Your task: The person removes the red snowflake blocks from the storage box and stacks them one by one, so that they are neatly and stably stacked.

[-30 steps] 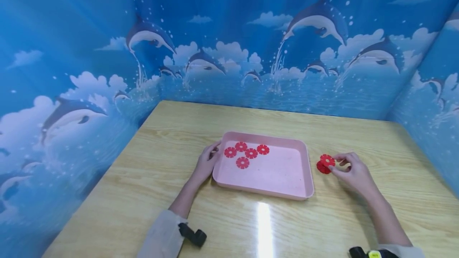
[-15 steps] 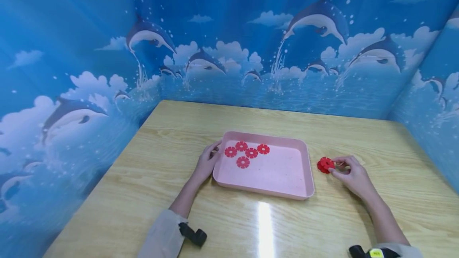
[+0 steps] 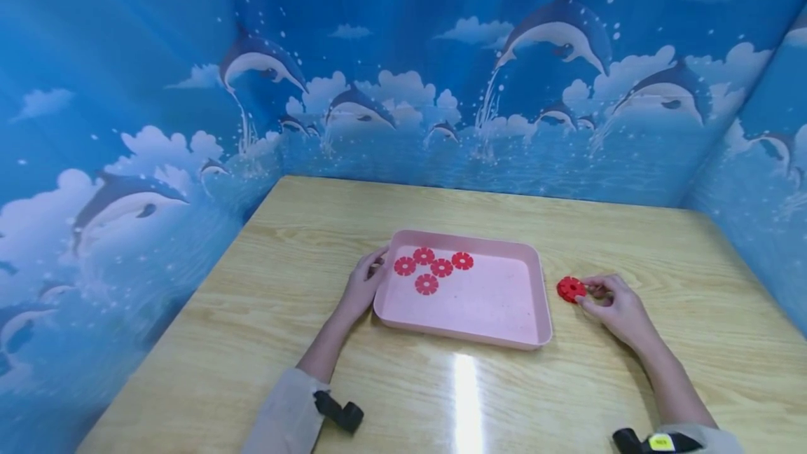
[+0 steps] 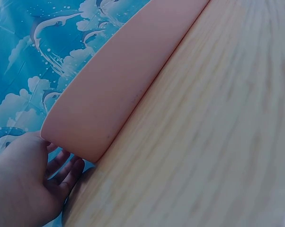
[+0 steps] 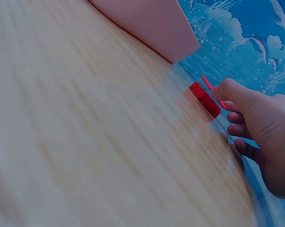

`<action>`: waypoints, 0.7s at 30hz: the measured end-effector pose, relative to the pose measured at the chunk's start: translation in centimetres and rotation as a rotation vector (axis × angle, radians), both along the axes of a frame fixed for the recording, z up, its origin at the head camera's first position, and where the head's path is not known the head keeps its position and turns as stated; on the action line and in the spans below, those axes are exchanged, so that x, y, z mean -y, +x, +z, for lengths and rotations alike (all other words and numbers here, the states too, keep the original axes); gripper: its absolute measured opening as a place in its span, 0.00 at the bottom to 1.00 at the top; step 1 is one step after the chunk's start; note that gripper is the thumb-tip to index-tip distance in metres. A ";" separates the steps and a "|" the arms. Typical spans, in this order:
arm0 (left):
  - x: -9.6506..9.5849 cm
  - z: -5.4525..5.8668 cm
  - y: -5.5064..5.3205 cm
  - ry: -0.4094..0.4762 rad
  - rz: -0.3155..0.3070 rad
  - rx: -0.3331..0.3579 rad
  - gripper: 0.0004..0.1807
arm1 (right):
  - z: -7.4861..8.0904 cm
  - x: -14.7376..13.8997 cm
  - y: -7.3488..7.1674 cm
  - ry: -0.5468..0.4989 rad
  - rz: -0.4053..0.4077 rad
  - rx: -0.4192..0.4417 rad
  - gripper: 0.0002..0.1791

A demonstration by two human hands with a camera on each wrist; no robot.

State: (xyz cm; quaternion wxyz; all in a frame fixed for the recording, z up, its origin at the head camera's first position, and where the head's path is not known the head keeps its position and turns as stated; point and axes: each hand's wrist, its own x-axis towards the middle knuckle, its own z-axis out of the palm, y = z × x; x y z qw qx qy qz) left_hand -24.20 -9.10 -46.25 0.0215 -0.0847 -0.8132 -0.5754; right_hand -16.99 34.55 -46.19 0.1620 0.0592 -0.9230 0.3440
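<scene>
A pink tray lies on the wooden table, and flat inside it at the left are several red notched flower-shaped discs. My left hand rests against the tray's left outer wall; in the left wrist view its loosely bent fingers lie at the corner. To the right of the tray, my right hand pinches one red disc by its edge. Directly beneath is a small stack of the same red discs. From above, the held disc hides most of that stack.
The wooden table ends at a blue curtain printed with dolphins, which surrounds the back and sides. Black wrist straps with cameras sit on both forearms. A bright light reflection crosses the front of the tabletop.
The right hand has brought its disc slightly left and down, from tilted and offset to lined up over the stack. The left hand, the tray and the discs inside stay put.
</scene>
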 end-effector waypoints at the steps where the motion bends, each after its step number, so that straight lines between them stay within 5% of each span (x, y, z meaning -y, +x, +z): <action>1: 0.0 0.0 0.0 0.000 -0.001 -0.002 0.22 | 0.0 0.0 0.0 0.002 0.002 0.001 0.18; 21: 0.0 -0.1 0.0 0.005 -0.006 -0.029 0.22 | -0.4 -0.1 -0.1 0.005 0.015 -0.026 0.17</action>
